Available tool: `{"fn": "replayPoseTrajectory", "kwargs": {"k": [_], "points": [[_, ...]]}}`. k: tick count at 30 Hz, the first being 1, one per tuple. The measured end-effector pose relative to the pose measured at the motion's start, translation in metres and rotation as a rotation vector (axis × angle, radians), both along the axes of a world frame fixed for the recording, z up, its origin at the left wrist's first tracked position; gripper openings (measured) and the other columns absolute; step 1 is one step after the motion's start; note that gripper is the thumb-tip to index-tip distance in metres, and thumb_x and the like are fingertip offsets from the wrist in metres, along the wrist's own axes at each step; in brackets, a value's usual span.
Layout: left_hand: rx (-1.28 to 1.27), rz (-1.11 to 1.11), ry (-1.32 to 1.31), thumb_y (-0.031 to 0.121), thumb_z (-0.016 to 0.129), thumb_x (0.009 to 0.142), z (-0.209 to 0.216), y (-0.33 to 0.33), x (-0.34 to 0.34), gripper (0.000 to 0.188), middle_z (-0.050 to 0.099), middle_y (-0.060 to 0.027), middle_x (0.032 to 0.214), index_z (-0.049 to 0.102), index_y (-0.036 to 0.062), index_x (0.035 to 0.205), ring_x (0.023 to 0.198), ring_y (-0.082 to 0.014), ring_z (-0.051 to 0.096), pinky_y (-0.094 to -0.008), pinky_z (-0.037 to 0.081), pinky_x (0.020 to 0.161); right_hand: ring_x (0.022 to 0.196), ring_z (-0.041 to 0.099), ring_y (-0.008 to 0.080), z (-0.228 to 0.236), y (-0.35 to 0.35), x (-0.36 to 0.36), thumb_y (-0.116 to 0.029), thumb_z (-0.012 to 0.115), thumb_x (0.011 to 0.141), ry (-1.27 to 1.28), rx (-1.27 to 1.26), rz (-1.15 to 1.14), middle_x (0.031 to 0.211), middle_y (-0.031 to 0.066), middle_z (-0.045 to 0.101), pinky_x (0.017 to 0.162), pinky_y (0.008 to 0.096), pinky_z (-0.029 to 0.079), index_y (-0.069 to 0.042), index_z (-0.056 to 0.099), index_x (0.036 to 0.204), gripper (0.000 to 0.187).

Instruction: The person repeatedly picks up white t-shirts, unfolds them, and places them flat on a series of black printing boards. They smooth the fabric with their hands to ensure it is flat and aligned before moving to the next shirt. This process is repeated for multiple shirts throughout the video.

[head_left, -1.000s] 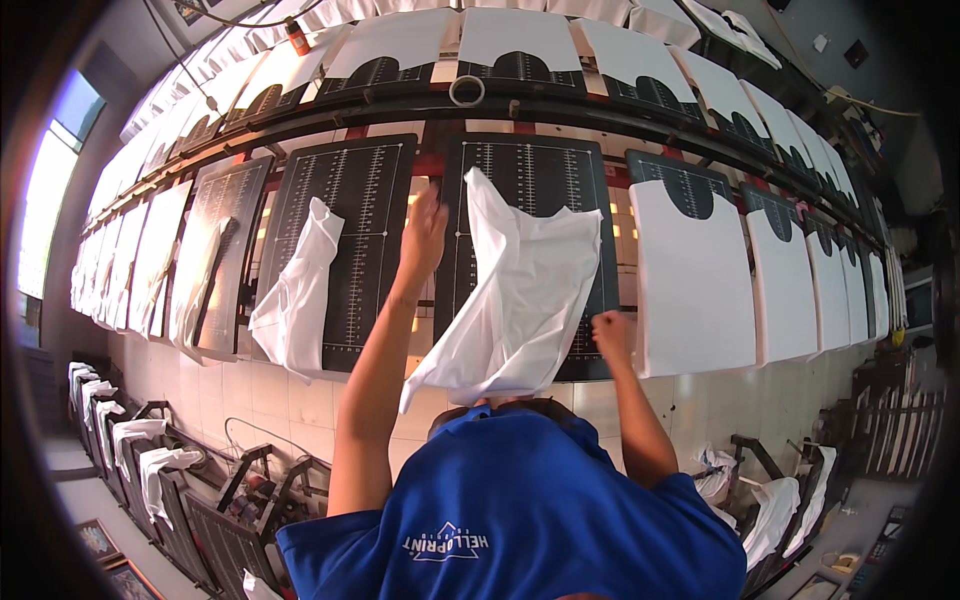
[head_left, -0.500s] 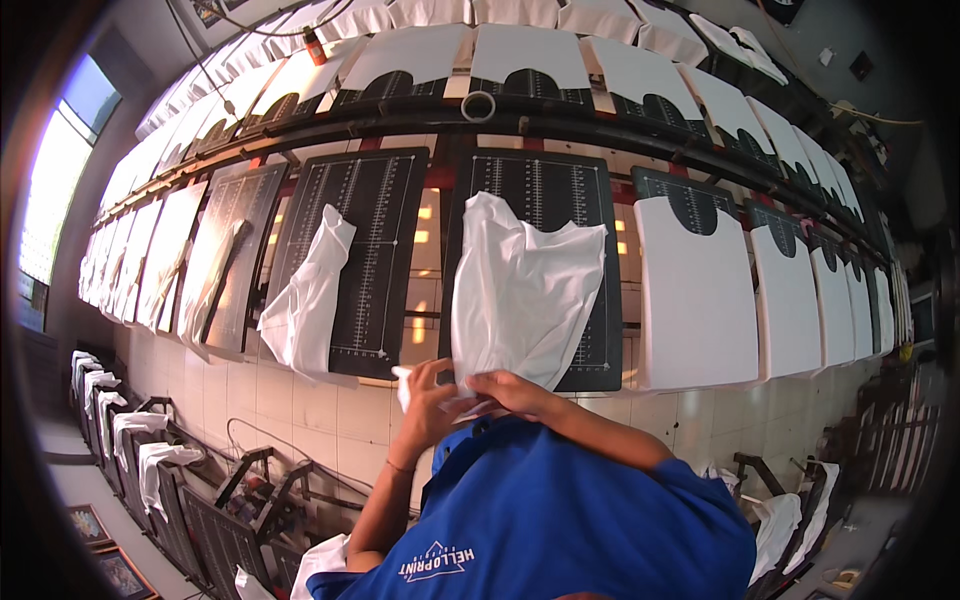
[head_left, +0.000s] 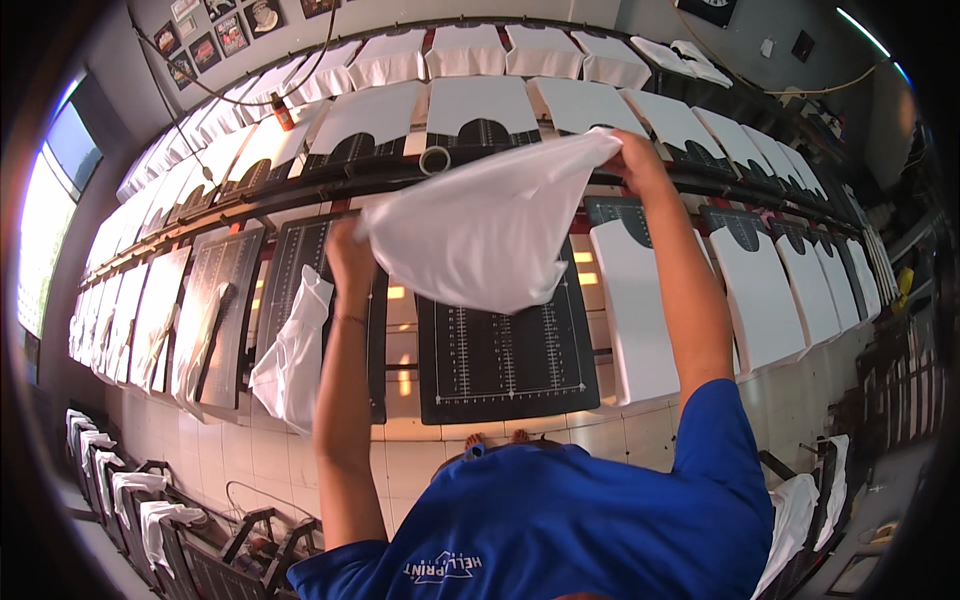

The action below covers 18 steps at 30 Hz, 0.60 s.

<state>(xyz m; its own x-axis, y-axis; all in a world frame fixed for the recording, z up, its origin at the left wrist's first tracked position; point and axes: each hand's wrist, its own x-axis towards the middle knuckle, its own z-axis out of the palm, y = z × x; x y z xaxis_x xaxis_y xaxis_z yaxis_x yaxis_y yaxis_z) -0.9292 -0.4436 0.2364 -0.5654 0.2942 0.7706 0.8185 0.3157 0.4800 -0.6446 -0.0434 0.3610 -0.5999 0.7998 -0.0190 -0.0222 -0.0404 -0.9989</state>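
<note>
A: Half a second back both hands were bunched together low against the chest with the shirt hanging on the board. Now they are up and apart, and the shirt (head_left: 490,235) has come off the board and is stretched in the air between them.

B: How does each grip stand?

A: The left hand (head_left: 350,255) is closed on the shirt's lower left edge, fingers curled into the cloth. The right hand (head_left: 630,155) is higher and farther out, pinching the opposite corner. The cloth sags in a loose fold below the line between the two grips.

B: And under them?

A: Straight below the shirt lies a bare black board (head_left: 505,345) with white ruled markings, nothing on it. Left of the left grip another black board carries a white shirt (head_left: 292,355) draped half off its edge. Right of the right grip the boards (head_left: 755,290) are already dressed in flat white shirts, and so are the rows beyond.

B: So how far along?

A: By my judgement, most boards are dressed; the one beneath the hands is open, the held shirt is not yet on it, and the draped one at left looks unfinished too.

B: Only the head view?

A: Yes, nothing else to go through.
</note>
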Motion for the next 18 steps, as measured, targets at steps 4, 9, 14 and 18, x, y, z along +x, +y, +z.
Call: {"fn": "replayPoseTrajectory", "kwargs": {"k": [4, 9, 14, 18], "points": [[0.192, -0.130, -0.076, 0.003, 0.060, 0.081, 0.165, 0.011, 0.065, 0.021, 0.067, -0.0169, 0.089, 0.066, -0.0034, 0.101, 0.080, -0.0316, 0.064, -0.0365, 0.050, 0.075, 0.098, 0.066, 0.0209, 0.044, 0.030, 0.039, -0.027, 0.045, 0.104, 0.439, -0.010, -0.153, 0.113, 0.0114, 0.066, 0.088, 0.0345, 0.054, -0.001, 0.060, 0.120, 0.034], [-0.001, -0.115, 0.089, 0.009, 0.056, 0.083, 0.155, -0.089, 0.144, 0.023, 0.064, -0.0158, 0.086, 0.065, -0.0029, 0.101, 0.077, -0.0295, 0.064, -0.0372, 0.049, 0.072, 0.102, 0.064, 0.0181, 0.035, -0.079, 0.102, -0.040, 0.052, 0.103, 0.489, -0.058, -0.052, 0.114, 0.0102, 0.064, 0.090, 0.0343, 0.051, 0.003, 0.055, 0.124, 0.048], [-0.191, -0.146, -0.259, -0.007, 0.053, 0.070, 0.071, -0.140, 0.189, 0.028, 0.061, -0.0188, 0.082, 0.065, -0.0045, 0.095, 0.076, -0.0376, 0.062, -0.0385, 0.050, 0.070, 0.088, 0.061, 0.0154, -0.063, -0.140, 0.165, -0.017, 0.069, 0.087, 0.112, -0.074, -0.138, 0.100, 0.0063, 0.062, 0.083, 0.0299, 0.050, 0.000, 0.057, 0.117, 0.037], [-0.264, -0.112, -0.425, -0.006, 0.057, 0.076, -0.011, -0.143, 0.187, 0.021, 0.061, -0.0171, 0.083, 0.065, -0.0029, 0.095, 0.077, -0.0371, 0.062, -0.0395, 0.049, 0.070, 0.095, 0.064, 0.0184, -0.186, -0.144, 0.177, -0.025, 0.061, 0.095, -0.024, -0.338, -0.146, 0.108, 0.0117, 0.066, 0.084, 0.0323, 0.052, 0.001, 0.062, 0.117, 0.034]]}}
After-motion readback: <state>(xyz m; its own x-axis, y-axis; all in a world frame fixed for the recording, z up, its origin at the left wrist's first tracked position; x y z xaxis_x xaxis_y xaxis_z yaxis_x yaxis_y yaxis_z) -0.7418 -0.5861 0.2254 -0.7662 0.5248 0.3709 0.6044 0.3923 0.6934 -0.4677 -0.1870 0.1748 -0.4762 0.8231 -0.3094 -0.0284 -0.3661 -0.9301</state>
